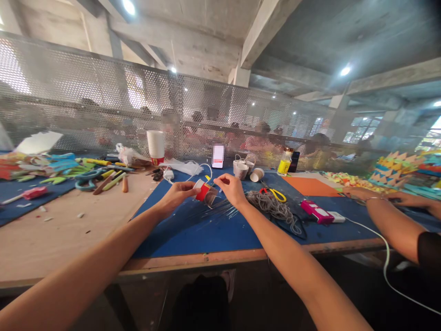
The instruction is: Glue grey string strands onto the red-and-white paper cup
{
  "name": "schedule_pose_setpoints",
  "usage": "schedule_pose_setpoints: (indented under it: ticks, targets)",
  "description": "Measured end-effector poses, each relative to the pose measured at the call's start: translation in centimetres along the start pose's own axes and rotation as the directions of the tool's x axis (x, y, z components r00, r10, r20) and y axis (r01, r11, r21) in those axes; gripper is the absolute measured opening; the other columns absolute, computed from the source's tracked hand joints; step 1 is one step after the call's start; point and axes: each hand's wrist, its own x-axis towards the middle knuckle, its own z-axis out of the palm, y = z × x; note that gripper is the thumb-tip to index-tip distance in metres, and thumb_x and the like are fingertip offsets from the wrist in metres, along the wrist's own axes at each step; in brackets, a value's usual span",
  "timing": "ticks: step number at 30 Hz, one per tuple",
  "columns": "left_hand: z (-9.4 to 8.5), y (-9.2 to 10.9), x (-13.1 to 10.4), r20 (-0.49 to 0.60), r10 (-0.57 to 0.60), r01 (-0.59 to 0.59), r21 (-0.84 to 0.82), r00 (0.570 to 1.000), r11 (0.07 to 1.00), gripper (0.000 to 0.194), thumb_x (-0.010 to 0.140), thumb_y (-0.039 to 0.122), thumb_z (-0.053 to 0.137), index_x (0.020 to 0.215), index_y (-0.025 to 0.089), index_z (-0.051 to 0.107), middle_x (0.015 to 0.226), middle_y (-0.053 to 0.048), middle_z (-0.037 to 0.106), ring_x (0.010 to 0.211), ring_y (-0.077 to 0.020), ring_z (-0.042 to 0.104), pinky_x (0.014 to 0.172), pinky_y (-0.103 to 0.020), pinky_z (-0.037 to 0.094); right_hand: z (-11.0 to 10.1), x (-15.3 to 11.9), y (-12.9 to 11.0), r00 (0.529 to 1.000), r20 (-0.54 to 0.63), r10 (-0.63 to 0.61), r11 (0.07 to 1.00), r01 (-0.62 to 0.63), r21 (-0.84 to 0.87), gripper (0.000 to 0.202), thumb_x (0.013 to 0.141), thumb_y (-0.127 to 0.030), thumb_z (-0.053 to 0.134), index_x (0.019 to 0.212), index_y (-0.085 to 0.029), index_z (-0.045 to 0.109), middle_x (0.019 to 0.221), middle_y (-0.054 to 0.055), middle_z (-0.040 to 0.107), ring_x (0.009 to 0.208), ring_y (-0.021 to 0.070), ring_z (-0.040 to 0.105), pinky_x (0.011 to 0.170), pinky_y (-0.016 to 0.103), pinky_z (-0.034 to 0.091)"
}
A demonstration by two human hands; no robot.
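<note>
My left hand [179, 195] grips a small red and white paper cup [202, 191], tilted on its side above the blue mat [165, 232]. The cup's right-hand part looks greyish brown; the detail is blurred. Close by on the right, my right hand [231, 188] has its fingers pinched together near the cup; what is between them is too small to make out. Under and beside the cup, thin dark strands [223, 208] lie on the mat. A tangled heap of grey cord [275, 207] rests right of my right hand, with yellow-handled scissors [277, 195] at its edge.
Behind stand a lit phone [217, 156], several wrapped cups [240, 169], a stack of paper cups [155, 145] and a yellow-labelled jar [285, 162]. Tools including blue scissors [86, 179] lie left. Right are a magenta box [316, 211], orange sheet [310, 186] and another person's arm [389, 220].
</note>
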Motion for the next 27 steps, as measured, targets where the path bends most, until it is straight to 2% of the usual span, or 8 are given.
schedule_pose_setpoints:
  ticks: [10,16,21,27]
  targets:
    - [0.5,1.1,-0.5,-0.005,-0.013,0.013,-0.016,1.0,1.0,0.031,0.075,0.049,0.083,0.081,0.019,0.081,0.079,-0.006,0.076,0.071,-0.0202,0.061,0.07,-0.032,0.044,0.1,0.0,0.2,1.0,0.015,0.007,1.0,-0.006,-0.03,0.023,0.087,-0.042,0.072,0.077,-0.022,0.071,0.077,0.001,0.074,0.074,0.0184,0.067,0.071,0.028,0.048]
    - [0.3,0.7,-0.5,0.026,-0.051,0.052,-0.055,0.998,0.997,0.032,0.076,0.048,0.083,0.085,0.018,0.081,0.081,-0.007,0.077,0.069,-0.0203,0.064,0.068,-0.032,0.046,0.2,0.1,0.3,0.999,0.026,0.02,0.999,-0.019,-0.042,0.021,0.086,-0.041,0.073,0.077,-0.022,0.072,0.077,0.001,0.075,0.074,0.0186,0.067,0.071,0.028,0.049]
    - [0.0,0.1,-0.2,0.061,-0.05,0.055,-0.085,0.997,0.995,0.03,0.078,0.047,0.083,0.087,0.018,0.081,0.087,-0.008,0.078,0.076,-0.021,0.067,0.075,-0.033,0.049,0.3,0.2,0.6,0.999,0.04,0.02,1.0,-0.02,-0.019,0.021,0.086,-0.04,0.074,0.076,-0.022,0.072,0.075,0.001,0.074,0.072,0.0178,0.066,0.07,0.028,0.048]
    - [0.2,0.4,-0.3,0.027,-0.059,0.061,-0.095,0.998,0.994,0.029,0.075,0.045,0.085,0.084,0.017,0.082,0.085,-0.008,0.077,0.08,-0.0218,0.067,0.08,-0.034,0.05,0.3,0.3,0.8,0.995,0.093,0.031,0.999,-0.032,0.011,0.019,0.085,-0.038,0.075,0.077,-0.021,0.074,0.077,0.001,0.076,0.074,0.0178,0.068,0.072,0.028,0.05]
